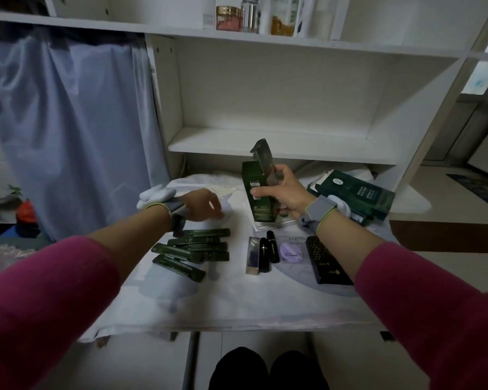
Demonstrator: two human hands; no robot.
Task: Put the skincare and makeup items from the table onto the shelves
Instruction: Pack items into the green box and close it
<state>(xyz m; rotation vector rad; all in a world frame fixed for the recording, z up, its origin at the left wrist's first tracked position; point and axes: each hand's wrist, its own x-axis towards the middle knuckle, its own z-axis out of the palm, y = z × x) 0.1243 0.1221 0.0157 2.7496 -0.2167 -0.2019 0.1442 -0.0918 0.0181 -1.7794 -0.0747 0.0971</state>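
Shelving (265,142) in white stands behind the cloth-covered tabletop (237,299). A dark green box (361,195) lies at the right rear. The right hand (289,197) grips an upright green carton (258,190), flap open, at the tabletop's far middle, below the lowest shelf. The left hand (202,205), fingers loosely spread and holding nothing, hovers beyond a pile of green sachets (190,250). Nearer lie a black palette (326,260), lipsticks (265,254) and a purple puff (290,250).

— Home or shop?
— Home, likely a bedroom or dorm corner: white shelves (265,144) above a cloth-covered tabletop (237,299), blue curtain (68,130) at the left, jars and bottles (228,18) up top.
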